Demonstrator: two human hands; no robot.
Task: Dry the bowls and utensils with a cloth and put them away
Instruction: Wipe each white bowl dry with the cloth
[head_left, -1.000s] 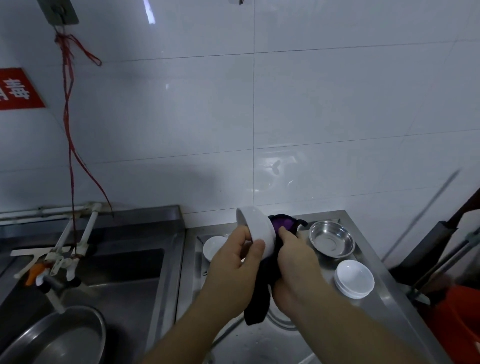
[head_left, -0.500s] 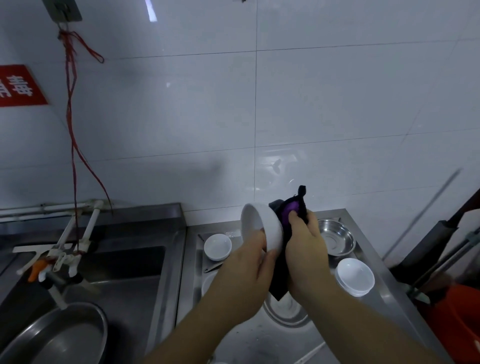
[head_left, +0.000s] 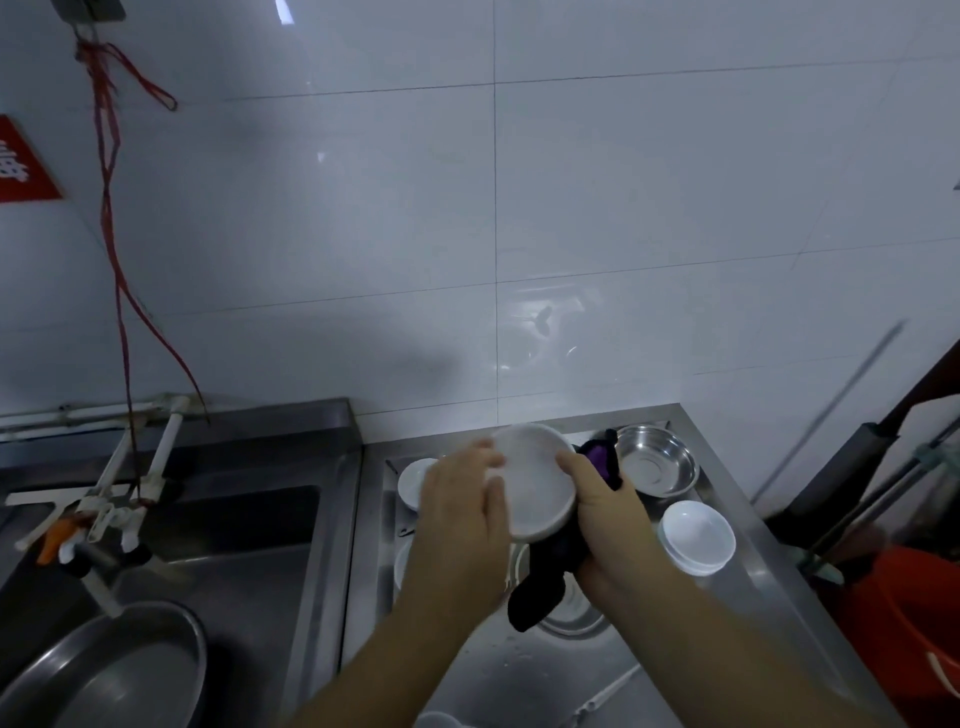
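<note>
am gripping white bowl (head_left: 535, 480) with left hand (head_left: 460, 512), now turned rim toward me; right hand (head_left: 605, 512) clutching dark cloth (head_left: 540, 592) behind it.

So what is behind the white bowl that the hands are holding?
Behind the white bowl the dark cloth hangs down; a purple part shows at the right. The right hand holds it there. The bowl hides the rest.
</note>
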